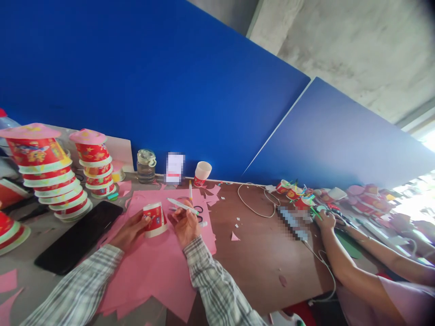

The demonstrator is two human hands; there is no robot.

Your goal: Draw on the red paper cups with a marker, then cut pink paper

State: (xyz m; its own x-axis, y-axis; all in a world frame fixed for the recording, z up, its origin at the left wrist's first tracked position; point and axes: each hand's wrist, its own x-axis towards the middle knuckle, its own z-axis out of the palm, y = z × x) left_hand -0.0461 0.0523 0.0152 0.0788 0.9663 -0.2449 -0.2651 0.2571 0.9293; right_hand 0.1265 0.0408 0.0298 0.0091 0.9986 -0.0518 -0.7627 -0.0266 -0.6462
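Note:
My left hand [131, 230] is closed around a red paper cup [154, 219] that stands upside down on a stack of pink paper sheets [159, 267]. Beside the cup, my right hand [185, 222] grips a white pen [182, 206] with its tip pointing right. Black-handled scissors [199, 211] lie on the pink paper just past my right hand. Both my sleeves are plaid.
Two stacks of red cups with pink lids [47, 170] [95, 163] stand at the left, a black tablet [78, 235] in front of them. A glass jar [146, 165] and another cup [201, 174] sit by the blue partition. A co-worker's arms [343, 258] work at the right among cups and a white cable [254, 201].

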